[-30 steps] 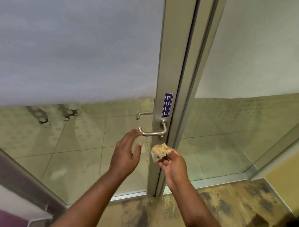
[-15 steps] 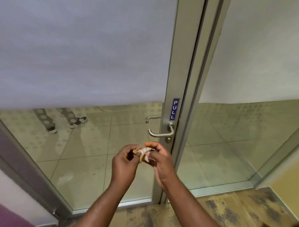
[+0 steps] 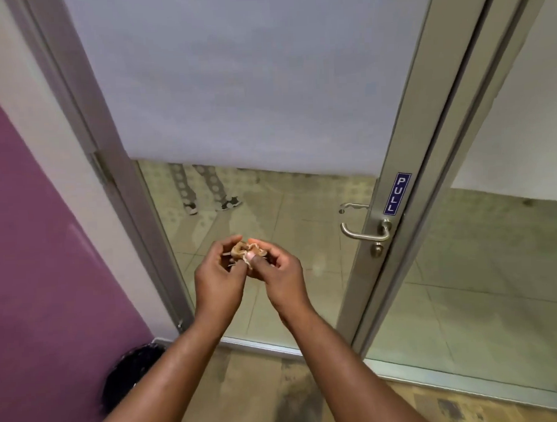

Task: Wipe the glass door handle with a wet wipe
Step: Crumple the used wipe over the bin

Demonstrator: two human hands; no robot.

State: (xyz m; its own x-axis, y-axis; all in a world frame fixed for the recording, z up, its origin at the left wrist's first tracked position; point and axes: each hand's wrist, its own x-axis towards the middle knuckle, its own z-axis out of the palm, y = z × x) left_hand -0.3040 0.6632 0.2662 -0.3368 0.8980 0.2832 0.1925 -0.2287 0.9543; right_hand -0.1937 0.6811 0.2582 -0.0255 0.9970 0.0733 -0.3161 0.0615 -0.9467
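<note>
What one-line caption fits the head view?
Both hands, left and right, hold a crumpled wet wipe short of the lever handle on a glass door.

Both hands meet in front of the glass door point(image 3: 272, 249), the left hand point(image 3: 218, 277) and right hand point(image 3: 281, 274) pinching a crumpled, soiled wipe point(image 3: 247, 249) between their fingertips. The metal handle point(image 3: 364, 232) sits apart to the right, below a blue PULL sticker point(image 3: 397, 193).

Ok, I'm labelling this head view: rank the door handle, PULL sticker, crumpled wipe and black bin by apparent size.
1. black bin, nearest the camera, so unsure
2. door handle
3. PULL sticker and crumpled wipe, alike; hands hide part of the wipe
</note>
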